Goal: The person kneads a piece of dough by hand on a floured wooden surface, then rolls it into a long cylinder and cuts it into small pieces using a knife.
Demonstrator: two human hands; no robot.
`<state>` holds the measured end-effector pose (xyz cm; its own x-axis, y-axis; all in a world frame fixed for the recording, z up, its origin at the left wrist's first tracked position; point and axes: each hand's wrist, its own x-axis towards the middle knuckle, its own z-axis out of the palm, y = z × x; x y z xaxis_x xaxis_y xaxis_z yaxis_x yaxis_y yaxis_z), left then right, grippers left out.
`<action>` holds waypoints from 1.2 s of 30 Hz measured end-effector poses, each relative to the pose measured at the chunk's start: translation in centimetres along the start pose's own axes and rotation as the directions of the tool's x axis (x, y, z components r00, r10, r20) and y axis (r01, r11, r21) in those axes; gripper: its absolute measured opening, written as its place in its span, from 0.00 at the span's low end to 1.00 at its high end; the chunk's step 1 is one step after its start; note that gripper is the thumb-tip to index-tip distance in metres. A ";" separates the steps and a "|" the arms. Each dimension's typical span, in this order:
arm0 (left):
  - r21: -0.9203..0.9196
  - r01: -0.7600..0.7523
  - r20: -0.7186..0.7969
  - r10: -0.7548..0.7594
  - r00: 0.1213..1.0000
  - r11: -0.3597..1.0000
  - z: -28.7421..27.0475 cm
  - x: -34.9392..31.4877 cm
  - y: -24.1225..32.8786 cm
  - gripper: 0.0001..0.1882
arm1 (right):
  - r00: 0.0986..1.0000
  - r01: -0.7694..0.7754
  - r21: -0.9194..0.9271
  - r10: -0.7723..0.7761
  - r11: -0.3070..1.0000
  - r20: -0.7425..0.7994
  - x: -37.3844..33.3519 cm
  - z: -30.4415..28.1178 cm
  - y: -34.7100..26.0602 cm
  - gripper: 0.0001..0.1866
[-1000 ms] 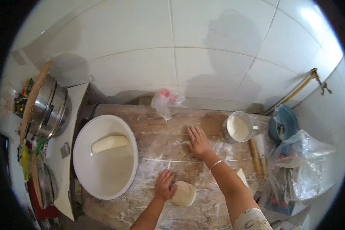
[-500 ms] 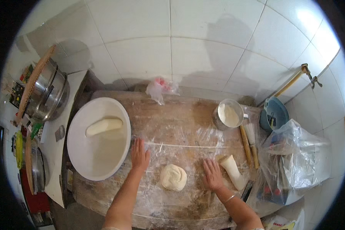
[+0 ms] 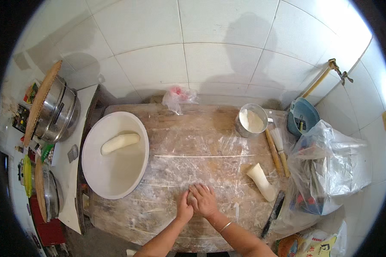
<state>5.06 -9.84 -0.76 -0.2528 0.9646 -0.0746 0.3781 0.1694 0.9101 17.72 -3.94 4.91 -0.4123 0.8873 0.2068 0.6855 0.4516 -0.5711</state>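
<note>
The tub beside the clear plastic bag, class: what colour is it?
The tub is greyish blue, seen best in the head view.

Palms hidden, forearms [image 3: 241,235] cut off; sack [image 3: 306,247] cropped

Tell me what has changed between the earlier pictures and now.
Half a second ago the hands lay apart, either side of the round dough. Since then the left hand has moved right and nearer the person, the right hand left; they now meet where that dough lay, hiding it. The dough roll in the white bowl and the dough piece at right stayed put.
</note>
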 end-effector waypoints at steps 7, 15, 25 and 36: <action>-0.297 0.576 0.111 -0.572 0.813 0.762 -4.4 2.5 3.8 0.19 | 0.986 -0.153 -0.072 0.157 0.986 0.054 5.9 3.0 1.1 0.12; 0.084 0.114 0.186 -0.128 0.974 0.990 -3.1 5.8 3.7 0.24 | 0.707 -0.695 0.357 0.504 0.624 0.496 8.6 -1.8 4.8 0.33; -0.439 0.536 0.260 -0.469 0.844 0.721 -3.2 1.7 2.2 0.18 | 0.944 -0.089 -0.080 0.058 0.993 -0.326 6.4 3.7 1.3 0.10; -0.110 0.088 0.179 -0.067 0.982 0.990 -0.5 7.0 3.7 0.19 | 0.871 -0.492 0.182 0.480 0.851 0.106 8.2 -1.6 4.0 0.28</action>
<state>4.28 -2.51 2.30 -0.1140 0.9717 -0.2071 0.2543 0.2300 0.9394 18.08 5.31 5.59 -0.0936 0.9794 -0.1787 0.6774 -0.0689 -0.7324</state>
